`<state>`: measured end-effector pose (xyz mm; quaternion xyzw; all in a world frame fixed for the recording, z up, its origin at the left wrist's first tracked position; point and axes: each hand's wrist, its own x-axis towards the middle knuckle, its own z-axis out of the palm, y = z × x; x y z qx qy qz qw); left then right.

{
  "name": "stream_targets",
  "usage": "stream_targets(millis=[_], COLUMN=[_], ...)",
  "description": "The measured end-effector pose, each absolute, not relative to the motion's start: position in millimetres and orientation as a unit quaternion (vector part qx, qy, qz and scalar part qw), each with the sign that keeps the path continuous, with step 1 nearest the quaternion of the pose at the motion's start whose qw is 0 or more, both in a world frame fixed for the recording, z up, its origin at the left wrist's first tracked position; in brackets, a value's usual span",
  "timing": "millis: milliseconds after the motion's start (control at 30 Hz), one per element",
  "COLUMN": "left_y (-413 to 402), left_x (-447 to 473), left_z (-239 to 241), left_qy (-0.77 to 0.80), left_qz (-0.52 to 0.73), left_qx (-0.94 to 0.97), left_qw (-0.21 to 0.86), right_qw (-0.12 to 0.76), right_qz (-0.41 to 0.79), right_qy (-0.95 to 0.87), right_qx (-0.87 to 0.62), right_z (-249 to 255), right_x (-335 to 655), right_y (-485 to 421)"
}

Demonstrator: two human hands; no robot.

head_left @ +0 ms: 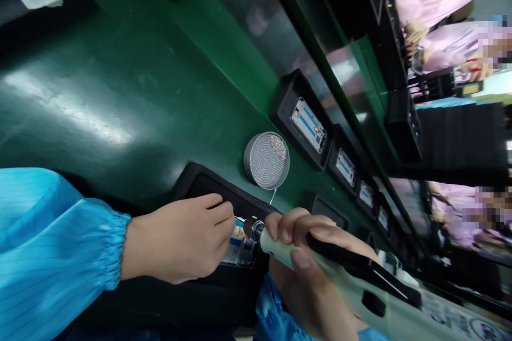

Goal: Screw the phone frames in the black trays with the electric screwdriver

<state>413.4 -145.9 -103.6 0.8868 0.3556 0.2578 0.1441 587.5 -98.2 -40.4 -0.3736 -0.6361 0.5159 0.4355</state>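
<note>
Pale in colour, the power screwdriver point(396, 315) was clamped in the right hand point(316, 283), its tip point(250, 228) near the phone part point(242, 251), which lay in the black tray point(200, 177). The left hand point(184, 240) bent over this part's edge; whether it pinched something, I could not tell.

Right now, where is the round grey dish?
In the head view, the round grey dish is near the middle, on the green table, with a black tray at its right and the electric screwdriver below.

Green tabletop point(168, 90), pale glare point(88, 114) at left; shiny grey strip point(248, 8) running diagonally beyond.
</note>
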Motion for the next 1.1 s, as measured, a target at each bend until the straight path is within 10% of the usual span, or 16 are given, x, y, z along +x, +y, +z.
stream_targets(millis=[633, 1100], left_y=[-144.7, -177.5], left_x=[411.7, 417.9], left_z=[-97.7, -61.9], left_qy=[0.346, 0.310], left_qz=[0.185, 0.211], left_qx=[0.914, 0.926], left_qw=[0.102, -0.027], right_qw=[0.449, 0.710], right_qz=[0.528, 0.391], right_qy=[-0.635, -0.441], right_qx=[-0.341, -0.385], right_z=[-53.2, -0.2], right_x=[585.6, 642.4], right_y=[-94.2, -48.9])
